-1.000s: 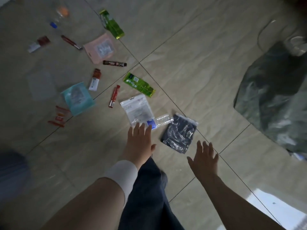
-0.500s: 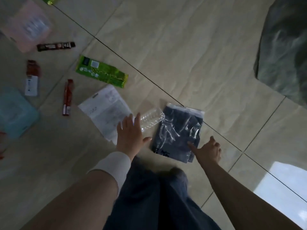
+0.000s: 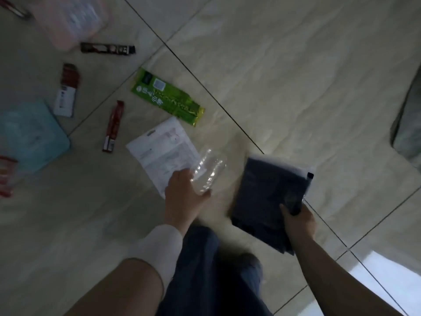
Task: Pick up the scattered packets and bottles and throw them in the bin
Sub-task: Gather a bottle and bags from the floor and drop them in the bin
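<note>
My left hand (image 3: 183,199) grips a clear plastic bottle (image 3: 208,173), which sticks out up and to the right of the fingers. My right hand (image 3: 298,218) pinches the lower right corner of a dark packet (image 3: 266,197) in clear wrap and holds it lifted off the tiled floor. A white packet (image 3: 163,151) lies flat just left of the bottle, partly under my left hand. A green packet (image 3: 167,96) lies beyond it. The dark bin bag (image 3: 410,124) shows at the right edge.
More litter lies on the floor to the left: a red stick sachet (image 3: 112,127), a red and white packet (image 3: 67,93), a dark bar wrapper (image 3: 108,49), a pink packet (image 3: 70,19) and a light blue packet (image 3: 32,133). My trouser leg (image 3: 205,277) fills the bottom centre.
My left hand has closed around the bottle and raised it. My right hand has taken the dark packet by its corner and lifted it off the floor.
</note>
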